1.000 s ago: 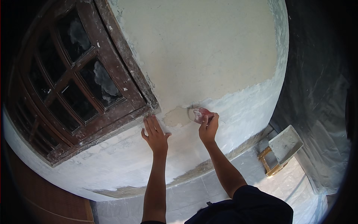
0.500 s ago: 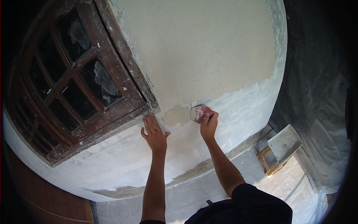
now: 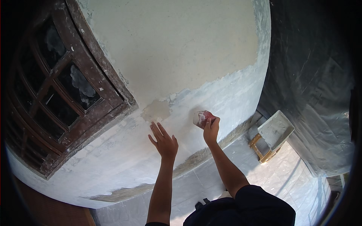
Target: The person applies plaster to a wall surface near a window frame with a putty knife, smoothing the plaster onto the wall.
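My right hand (image 3: 211,131) grips a red putty knife (image 3: 201,118) with white filler smeared over it. Its blade is close to the white-coated lower wall (image 3: 226,90); whether it touches cannot be made out. To the left, my left hand (image 3: 164,141) is open, fingers spread, at the wall just below a bare beige patch (image 3: 156,110). The patch has ragged edges and joins the larger beige area (image 3: 181,45) above it.
At upper left is a brown wooden window frame (image 3: 88,56) spotted with white. A filler-stained tray (image 3: 276,130) rests on a small wooden stool (image 3: 256,145) at right. Dark plastic sheeting (image 3: 305,83) hangs beyond, and grey sheeting (image 3: 260,180) covers the floor.
My view has shifted rightward. The putty knife has come away from the beige patch, down and to the right. My left hand has moved from beside the window corner to under the patch.
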Demonstrator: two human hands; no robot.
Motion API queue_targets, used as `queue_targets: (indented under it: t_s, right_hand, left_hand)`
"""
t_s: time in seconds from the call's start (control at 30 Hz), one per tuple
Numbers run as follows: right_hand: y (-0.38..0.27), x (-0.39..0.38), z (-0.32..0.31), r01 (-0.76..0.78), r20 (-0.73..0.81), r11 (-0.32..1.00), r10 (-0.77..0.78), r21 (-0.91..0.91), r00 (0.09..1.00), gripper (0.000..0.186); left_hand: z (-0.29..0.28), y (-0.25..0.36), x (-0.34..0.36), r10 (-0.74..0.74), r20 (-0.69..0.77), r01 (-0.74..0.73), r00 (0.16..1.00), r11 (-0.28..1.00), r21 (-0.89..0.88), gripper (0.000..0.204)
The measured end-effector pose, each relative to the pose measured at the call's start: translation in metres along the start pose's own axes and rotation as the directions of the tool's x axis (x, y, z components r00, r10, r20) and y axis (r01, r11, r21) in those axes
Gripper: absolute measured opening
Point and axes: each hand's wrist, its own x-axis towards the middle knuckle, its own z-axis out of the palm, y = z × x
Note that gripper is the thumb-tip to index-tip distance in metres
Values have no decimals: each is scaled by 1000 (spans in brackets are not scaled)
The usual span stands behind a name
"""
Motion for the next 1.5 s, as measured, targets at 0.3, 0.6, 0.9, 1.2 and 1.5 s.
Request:
queue_targets:
  t_s: [0.3,0.6,0.9,1.2,1.5]
  right_hand:
    - [60,23,-103,-69,-208,983,34,-167,978,16]
    - [97,64,-222,-177,-408,942,48,-284,912,13]
    - [140,97,-325,-384,-520,814,119,-436,846,23]
    - [166,125,-381,-459,-563,815,208,-352,800,16]
    - [176,133,-403,-466,-621,819,180,-335,763,15]
  left_hand:
    - [53,101,-35,298,244,-267,923,952,-152,86]
    - [115,218,-46,578,335,-429,744,798,-424,72]
    - [171,321,-59,790,395,-493,468,605,-625,61]
    - [190,389,-55,813,455,-472,362,581,-663,59]
    - [204,408,-47,852,457,-416,255,523,-744,56]
